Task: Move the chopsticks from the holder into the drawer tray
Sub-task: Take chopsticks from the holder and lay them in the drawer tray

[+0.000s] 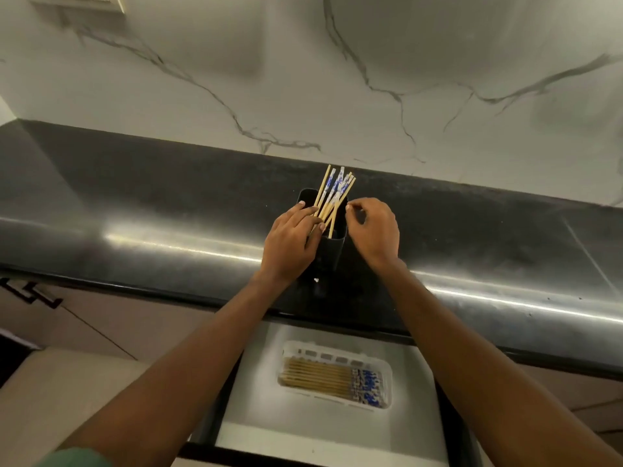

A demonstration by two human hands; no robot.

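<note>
Chopsticks (332,200): a loose bunch of wooden sticks with blue-and-white patterned tops, standing tilted in a black holder (328,244), tops fanned out above the rim and beyond the fingertips of both hands. Left hand (290,242) against the holder's left side, fingers curled in among the lower shafts, touching several sticks; whether closed tight on them, cannot tell. Right hand (372,227) at the holder's right rim, thumb and forefinger pinched together at the tips, just beside the rightmost stick; whether anything sits between those two tips, too small to tell. Remaining fingers of the right hand folded under the palm. Holder upright between the two palms, on a dark glossy counter (135,210). Behind the fingertips, a white marble-veined wall (371,79). Nearer than the wrists, below the counter edge and between the two forearms, an open drawer (256,399) with a pale floor. Inside it, a white slotted tray (337,352) holding a second batch of chopsticks (320,377) laid flat and side by side, patterned ends pointing right. A bit of green sleeve (77,458) at the bottom left corner.
</note>
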